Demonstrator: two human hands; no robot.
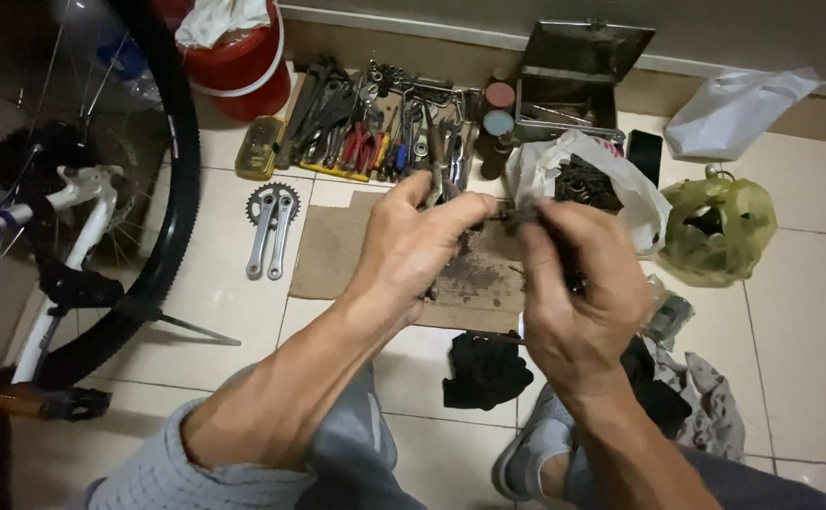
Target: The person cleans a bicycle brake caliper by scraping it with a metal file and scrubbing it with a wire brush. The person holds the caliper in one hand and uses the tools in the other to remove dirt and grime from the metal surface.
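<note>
My left hand [413, 250] and my right hand [578, 288] meet above a stained piece of cardboard [337, 250] on the tiled floor. Together they grip a small dark metal part [510, 217], pinched between the fingertips of both. The left hand also seems to hold a thin dark tool, mostly hidden by the fingers. The part is too small and blurred to name. A silver crank arm with a chainring [270, 222] lies left of the cardboard.
A bicycle's rear wheel [172, 189] and white frame [73, 203] stand at left. Several hand tools [375, 127] lie in a row beside an open metal toolbox [573, 80]. White bag [621, 189], green bag [715, 231], black rags [484, 370], red bucket [243, 57].
</note>
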